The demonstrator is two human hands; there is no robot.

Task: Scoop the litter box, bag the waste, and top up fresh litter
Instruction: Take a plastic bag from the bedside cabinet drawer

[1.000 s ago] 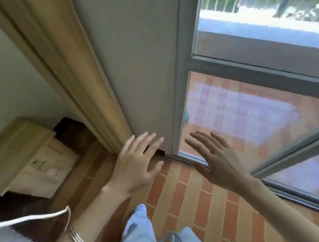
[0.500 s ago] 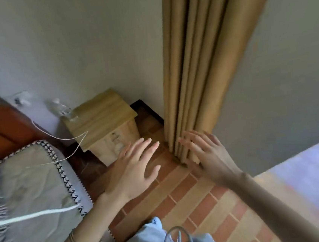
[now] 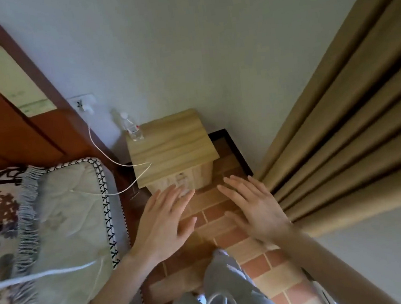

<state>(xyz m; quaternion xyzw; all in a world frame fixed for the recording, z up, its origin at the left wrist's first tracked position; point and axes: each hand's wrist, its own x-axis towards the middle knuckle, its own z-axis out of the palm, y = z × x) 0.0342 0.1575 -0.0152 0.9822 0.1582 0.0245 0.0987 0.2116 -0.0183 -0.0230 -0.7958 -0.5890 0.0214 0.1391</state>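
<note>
No litter box, scoop, bag or litter shows in this view. My left hand (image 3: 164, 226) is held out flat over the brick-patterned floor (image 3: 263, 266), fingers apart, holding nothing; its fingertips reach toward the front of a small wooden bedside cabinet (image 3: 171, 147). My right hand (image 3: 255, 208) is spread out the same way beside it, empty, close to the folds of a tan curtain (image 3: 346, 134).
A bed with a patterned quilt (image 3: 53, 224) and a red-brown headboard (image 3: 5, 118) fills the left. A plastic water bottle (image 3: 131, 127) stands on the cabinet, and a white cable (image 3: 111, 158) runs from a wall socket across it. A grey wall rises behind.
The view has swung left, from the glass balcony door past the curtain to the bedside cabinet and bed. Both hands stay spread and empty in front of me.
</note>
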